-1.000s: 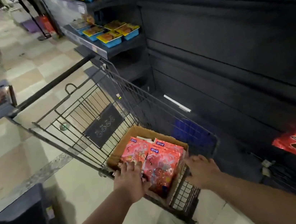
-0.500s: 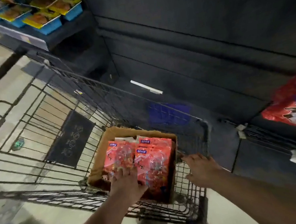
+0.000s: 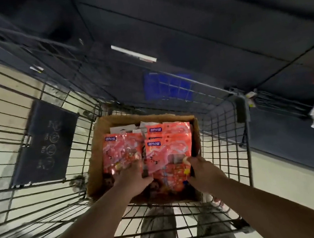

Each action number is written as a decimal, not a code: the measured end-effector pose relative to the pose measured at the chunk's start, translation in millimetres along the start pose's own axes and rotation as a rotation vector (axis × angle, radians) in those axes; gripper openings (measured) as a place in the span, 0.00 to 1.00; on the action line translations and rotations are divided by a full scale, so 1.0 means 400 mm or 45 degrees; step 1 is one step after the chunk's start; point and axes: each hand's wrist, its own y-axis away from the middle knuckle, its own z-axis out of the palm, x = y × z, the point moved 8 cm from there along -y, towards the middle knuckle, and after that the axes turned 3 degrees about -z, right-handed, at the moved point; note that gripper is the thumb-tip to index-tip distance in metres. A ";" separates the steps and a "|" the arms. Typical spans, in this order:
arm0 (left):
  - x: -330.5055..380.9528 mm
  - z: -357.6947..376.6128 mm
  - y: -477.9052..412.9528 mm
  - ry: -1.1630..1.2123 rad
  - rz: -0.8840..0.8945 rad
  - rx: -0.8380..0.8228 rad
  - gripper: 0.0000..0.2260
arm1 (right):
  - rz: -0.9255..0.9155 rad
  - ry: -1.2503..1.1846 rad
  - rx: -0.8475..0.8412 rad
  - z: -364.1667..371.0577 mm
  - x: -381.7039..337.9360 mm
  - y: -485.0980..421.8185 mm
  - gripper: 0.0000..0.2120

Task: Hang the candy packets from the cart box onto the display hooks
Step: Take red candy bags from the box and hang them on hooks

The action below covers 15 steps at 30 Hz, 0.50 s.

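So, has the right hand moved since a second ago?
Yes. The right hand has moved left, off the cart wire beside the cardboard box and onto the candy packets inside it.

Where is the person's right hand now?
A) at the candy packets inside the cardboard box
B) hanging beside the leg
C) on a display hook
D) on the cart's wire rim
A: the right hand is at the right edge of the candy packets inside the cardboard box, thumb over their front.
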 end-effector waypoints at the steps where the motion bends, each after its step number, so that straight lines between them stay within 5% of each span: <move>1: -0.001 0.010 -0.020 0.085 0.009 -0.016 0.30 | 0.018 -0.049 0.003 0.010 0.001 -0.015 0.31; 9: 0.017 0.103 -0.159 0.591 -0.040 -0.112 0.20 | 0.216 -0.683 0.210 0.055 0.026 -0.112 0.29; 15: 0.002 0.141 -0.219 0.795 -0.087 -0.012 0.16 | 0.404 -0.853 0.208 0.112 0.062 -0.160 0.25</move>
